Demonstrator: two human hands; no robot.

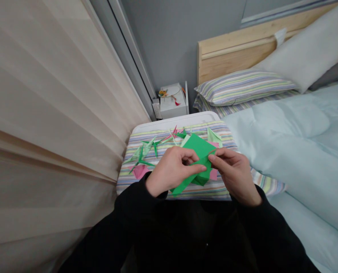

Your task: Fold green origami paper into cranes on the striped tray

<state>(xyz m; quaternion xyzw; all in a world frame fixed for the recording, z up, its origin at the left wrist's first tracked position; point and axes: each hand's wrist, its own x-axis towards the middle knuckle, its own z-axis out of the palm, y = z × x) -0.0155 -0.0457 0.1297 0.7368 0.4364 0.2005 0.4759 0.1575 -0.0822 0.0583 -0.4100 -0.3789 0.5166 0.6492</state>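
Observation:
Both my hands hold a partly folded sheet of green paper [198, 146] above the striped cloth [222, 191]. My left hand [176, 167] grips its left side, with the thumb lying across the paper. At the right corner, my right hand [233, 167] pinches the edge between thumb and fingers. Loose folds hang below the left thumb. Behind and beneath the sheet lies pink paper [213, 174], mostly hidden. Pale green folded paper [214, 137] rests past my right fingers. Left of my left hand are green paper cranes [142, 157] and a pink folded piece [140, 171].
The cloth covers a small table with a white rim [174, 122]. A pink paper crane [175, 132] sits at its far side. Beige curtain [57, 132] hangs close on the left; the bed with a pale blue quilt [285, 132] adjoins the right. A white nightstand [173, 108] stands behind.

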